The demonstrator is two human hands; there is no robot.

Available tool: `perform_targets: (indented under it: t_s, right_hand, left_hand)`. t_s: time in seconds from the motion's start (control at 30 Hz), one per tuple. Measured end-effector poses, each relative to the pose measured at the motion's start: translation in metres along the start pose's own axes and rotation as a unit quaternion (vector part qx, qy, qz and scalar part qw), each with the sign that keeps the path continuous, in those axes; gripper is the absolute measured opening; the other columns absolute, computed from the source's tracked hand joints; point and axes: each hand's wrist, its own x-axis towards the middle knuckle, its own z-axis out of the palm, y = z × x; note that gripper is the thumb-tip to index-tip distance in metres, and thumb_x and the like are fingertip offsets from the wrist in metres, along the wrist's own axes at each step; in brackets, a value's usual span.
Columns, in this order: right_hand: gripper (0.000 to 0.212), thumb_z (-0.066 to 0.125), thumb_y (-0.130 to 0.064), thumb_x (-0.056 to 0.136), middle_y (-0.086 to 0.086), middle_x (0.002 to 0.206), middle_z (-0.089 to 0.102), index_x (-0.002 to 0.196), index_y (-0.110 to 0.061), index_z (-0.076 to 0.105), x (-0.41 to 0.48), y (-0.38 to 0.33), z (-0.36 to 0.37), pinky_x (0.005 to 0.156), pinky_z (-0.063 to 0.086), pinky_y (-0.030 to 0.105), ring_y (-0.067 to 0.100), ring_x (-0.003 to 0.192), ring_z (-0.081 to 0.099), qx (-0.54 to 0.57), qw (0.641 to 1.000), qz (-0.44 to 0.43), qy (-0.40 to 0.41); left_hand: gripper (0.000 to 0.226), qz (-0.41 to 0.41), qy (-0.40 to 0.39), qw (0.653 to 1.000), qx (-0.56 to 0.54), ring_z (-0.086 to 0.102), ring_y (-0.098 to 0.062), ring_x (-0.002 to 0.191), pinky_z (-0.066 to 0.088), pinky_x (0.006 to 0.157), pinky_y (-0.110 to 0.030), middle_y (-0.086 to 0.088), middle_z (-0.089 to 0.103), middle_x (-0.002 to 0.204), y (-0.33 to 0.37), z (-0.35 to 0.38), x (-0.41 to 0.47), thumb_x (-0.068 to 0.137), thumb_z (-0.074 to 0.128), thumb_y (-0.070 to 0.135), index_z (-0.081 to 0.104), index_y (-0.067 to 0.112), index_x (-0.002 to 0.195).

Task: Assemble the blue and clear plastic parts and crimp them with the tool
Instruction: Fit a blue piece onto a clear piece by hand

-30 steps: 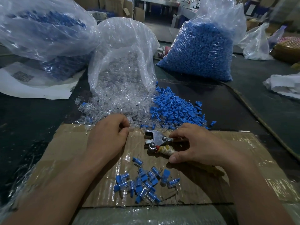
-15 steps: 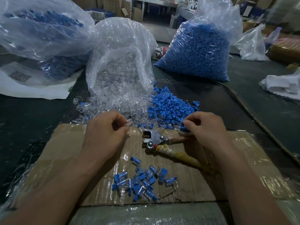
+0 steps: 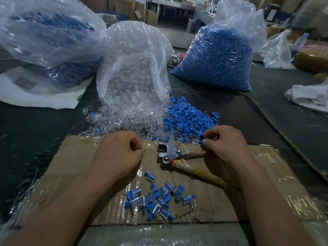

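A second ago the right hand [image 3: 225, 144] was lying on the handle of the tool [image 3: 170, 153]. Now it is sitting higher up, toward 12 o'clock, at the near edge of the pile of blue parts [image 3: 188, 119]. Its thumb and first finger are pinching a small blue part [image 3: 202, 137]. The other fingers are curling loosely.

The left hand [image 3: 119, 157] is staying in almost the same spot, at 9 o'clock from the tool and just below the pile of clear parts [image 3: 124, 119]. Its fingers are curling in against the thumb. I cannot tell if a clear part is sitting between them.

The tool is lying flat on the cardboard [image 3: 71, 166] between the two hands, and no hand is holding it now. Its long side is running from 9 o'clock to about 4 o'clock. The metal head is pointing to 9 o'clock with its jaws a little apart. One brown handle is going to 3 o'clock, under the right hand. The other handle, wrapped in yellow, is going to 4 o'clock.

A little heap of joined pieces [image 3: 154, 201] is lying on the cardboard at 6 o'clock from the tool.

A bag of clear parts [image 3: 134, 71] is standing at 12 o'clock, and a bag of blue parts [image 3: 216, 61] at 1 o'clock.
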Motion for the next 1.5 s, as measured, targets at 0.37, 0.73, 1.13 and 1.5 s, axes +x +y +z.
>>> perform_targets:
  t_s: [0.37,0.73,1.13,1.5]
  right_hand:
    - [0.003,0.066,-0.024,0.083,-0.017,0.077,0.048,0.085,-0.027,0.065,0.0,-0.004,0.004,0.068,0.036,0.026,0.005,0.077,0.046,-0.023,0.999,-0.014,-0.028]
    - [0.02,0.051,-0.013,0.093,-0.016,0.088,0.052,0.106,-0.023,0.061,-0.008,-0.007,-0.004,0.06,0.035,0.005,-0.003,0.075,0.047,0.109,0.991,-0.061,0.041]
    - [0.033,0.053,-0.011,0.091,-0.016,0.081,0.057,0.077,-0.041,0.049,-0.022,-0.031,0.001,0.058,0.041,0.006,0.003,0.07,0.055,0.169,0.978,-0.121,-0.022]
    - [0.033,0.058,-0.013,0.089,-0.021,0.08,0.051,0.076,-0.041,0.049,-0.025,-0.035,-0.002,0.063,0.038,0.001,-0.007,0.072,0.05,0.155,0.979,-0.133,-0.023]
  left_hand:
    - [0.024,-0.007,0.047,0.999,-0.026,0.053,-0.01,0.07,0.039,0.059,-0.024,0.01,0.055,0.075,-0.003,-0.004,0.003,0.075,0.069,0.011,0.055,0.03,0.073]
    - [0.007,-0.001,0.02,1.0,-0.014,0.049,0.002,0.07,0.034,0.061,-0.016,0.018,0.05,0.077,-0.004,-0.001,0.006,0.086,0.063,0.02,0.059,0.026,0.085]
    - [0.03,0.038,0.033,0.995,-0.091,0.046,0.007,0.084,0.032,0.071,-0.009,0.018,0.051,0.093,0.004,0.001,0.0,0.08,0.068,0.008,0.063,0.024,0.105]
    - [0.029,0.038,0.0,0.997,-0.061,0.049,0.008,0.074,0.038,0.062,-0.004,0.022,0.047,0.084,0.002,0.002,0.002,0.083,0.066,0.019,0.063,0.02,0.112]
